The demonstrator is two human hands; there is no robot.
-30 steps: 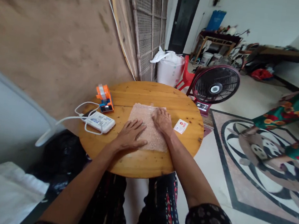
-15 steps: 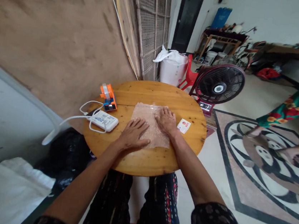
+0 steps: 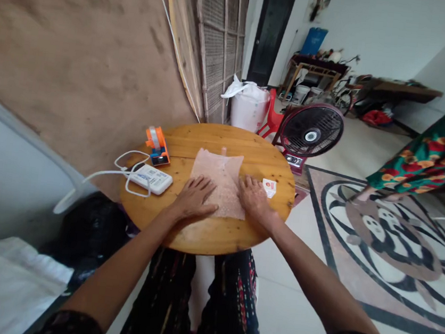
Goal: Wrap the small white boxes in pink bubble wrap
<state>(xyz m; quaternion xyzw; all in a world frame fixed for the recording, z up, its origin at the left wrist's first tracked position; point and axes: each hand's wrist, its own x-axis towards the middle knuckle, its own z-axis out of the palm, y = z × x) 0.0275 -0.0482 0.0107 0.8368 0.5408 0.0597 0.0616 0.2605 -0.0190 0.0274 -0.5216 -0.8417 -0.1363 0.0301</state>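
Plastic sheet under left hand, right hand at edge | fingers apart | orange dispenser holding tape

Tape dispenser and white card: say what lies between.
In the head view, bubble wrap and the right hand lie between the tape dispenser and the white card.

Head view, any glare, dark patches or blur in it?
In the head view, a pale sheen shows on the wooden tabletop near the front edge; same head view, the black plastic at lower left is mostly dark, and the bubble wrap looks soft, its bubbles hard to pick out.
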